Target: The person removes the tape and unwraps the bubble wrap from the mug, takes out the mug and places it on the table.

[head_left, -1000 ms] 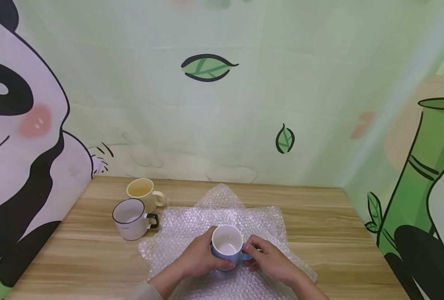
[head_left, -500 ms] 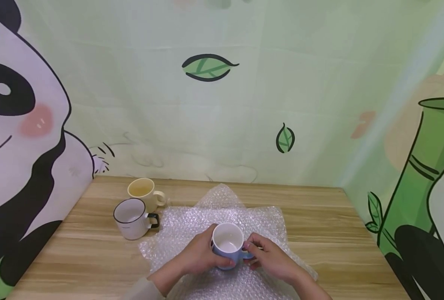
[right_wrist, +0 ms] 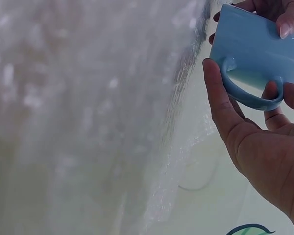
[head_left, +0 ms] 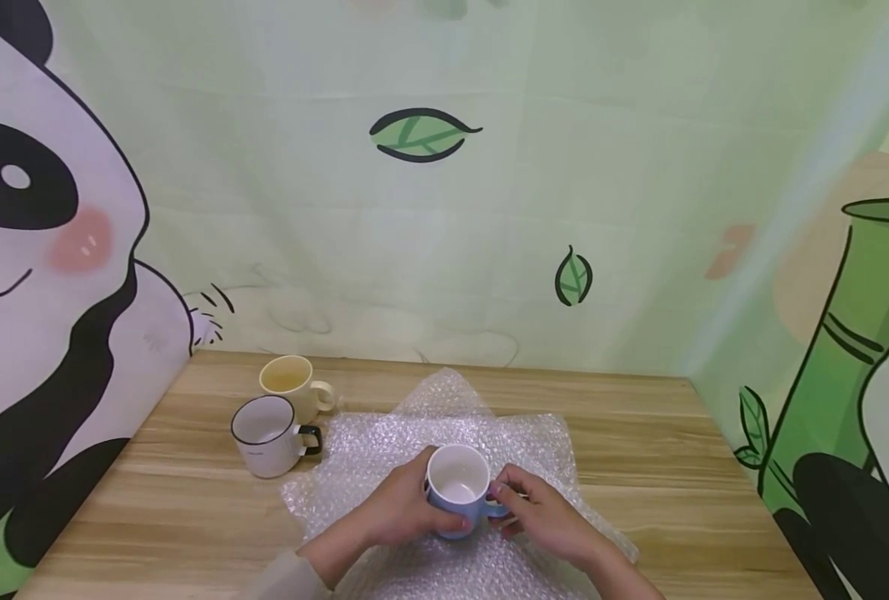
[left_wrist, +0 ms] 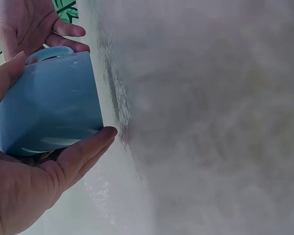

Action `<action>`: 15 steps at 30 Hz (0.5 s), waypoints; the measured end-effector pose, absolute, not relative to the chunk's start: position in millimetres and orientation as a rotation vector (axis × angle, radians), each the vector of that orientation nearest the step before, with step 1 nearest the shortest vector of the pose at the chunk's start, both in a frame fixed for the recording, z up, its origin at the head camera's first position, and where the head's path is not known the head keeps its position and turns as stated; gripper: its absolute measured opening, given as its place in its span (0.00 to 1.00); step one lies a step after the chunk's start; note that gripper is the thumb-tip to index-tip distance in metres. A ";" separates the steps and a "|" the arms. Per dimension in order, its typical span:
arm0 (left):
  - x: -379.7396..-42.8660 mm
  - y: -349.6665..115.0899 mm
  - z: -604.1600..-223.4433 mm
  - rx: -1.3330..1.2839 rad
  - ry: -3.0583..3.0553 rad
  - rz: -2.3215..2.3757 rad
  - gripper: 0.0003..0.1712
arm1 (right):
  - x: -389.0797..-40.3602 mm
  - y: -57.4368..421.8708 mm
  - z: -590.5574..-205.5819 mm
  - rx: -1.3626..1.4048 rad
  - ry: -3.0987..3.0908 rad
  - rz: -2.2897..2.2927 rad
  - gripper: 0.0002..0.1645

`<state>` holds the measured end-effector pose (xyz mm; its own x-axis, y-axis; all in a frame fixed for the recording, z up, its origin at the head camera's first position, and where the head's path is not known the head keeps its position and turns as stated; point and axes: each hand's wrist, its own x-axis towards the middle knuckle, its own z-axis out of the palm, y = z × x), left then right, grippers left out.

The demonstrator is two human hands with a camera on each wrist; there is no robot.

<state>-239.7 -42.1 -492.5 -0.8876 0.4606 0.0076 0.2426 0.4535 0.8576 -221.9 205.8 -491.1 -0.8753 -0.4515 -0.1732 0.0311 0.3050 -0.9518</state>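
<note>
A light blue mug (head_left: pixel 455 515) with a white inside is held upright just over the bubble wrap (head_left: pixel 384 450), its handle pointing right. Around its left side curls my left hand (head_left: pixel 402 506), thumb across the front. My right hand (head_left: pixel 537 512) pinches the handle between thumb and fingers. In the left wrist view the left fingers run along the side of the blue mug (left_wrist: pixel 54 103). The right wrist view shows the mug's handle (right_wrist: pixel 250 100) at the right fingertips. Whether the mug's base touches the wrap cannot be told.
On the left of the wooden table (head_left: pixel 152 500) stand a white mug (head_left: pixel 267 446) with a black rim and handle, and a yellow mug (head_left: pixel 297 396) behind it. A printed cloth (head_left: pixel 489 208) with panda and leaf pictures hangs behind the table.
The whole head view has shifted slightly to the right. Both hands keep their hold on the blue mug, which has tipped back slightly toward me; the other mugs stay put.
</note>
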 end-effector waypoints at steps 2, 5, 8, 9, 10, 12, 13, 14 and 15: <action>-239.9 -42.3 -491.9 0.610 2.480 1.407 0.48 | -222.2 205.4 -491.1 -0.377 2.170 -1.596 0.24; -240.1 -42.7 -490.5 0.611 2.486 1.408 0.48 | -222.5 205.0 -490.7 -0.379 2.175 -1.601 0.24; -240.7 -43.0 -489.4 0.610 2.483 1.416 0.48 | -222.8 204.2 -489.7 -0.377 2.181 -1.600 0.24; -241.1 -43.1 -489.0 0.609 2.484 1.417 0.48 | -222.9 203.9 -489.0 -0.374 2.183 -1.602 0.24; -241.4 -43.2 -489.0 0.609 2.488 1.414 0.48 | -223.0 203.5 -488.3 -0.371 2.187 -1.601 0.24; -242.0 -43.3 -488.8 0.605 2.490 1.416 0.48 | -223.1 202.1 -486.7 -0.369 2.195 -1.602 0.25; -242.3 -43.4 -488.4 0.604 2.496 1.414 0.47 | -223.3 201.3 -486.0 -0.366 2.201 -1.606 0.25; -242.5 -43.4 -488.0 0.603 2.501 1.414 0.47 | -223.5 200.6 -485.3 -0.364 2.209 -1.611 0.24; -242.8 -43.5 -487.6 0.603 2.505 1.413 0.47 | -223.8 199.9 -484.6 -0.362 2.217 -1.616 0.24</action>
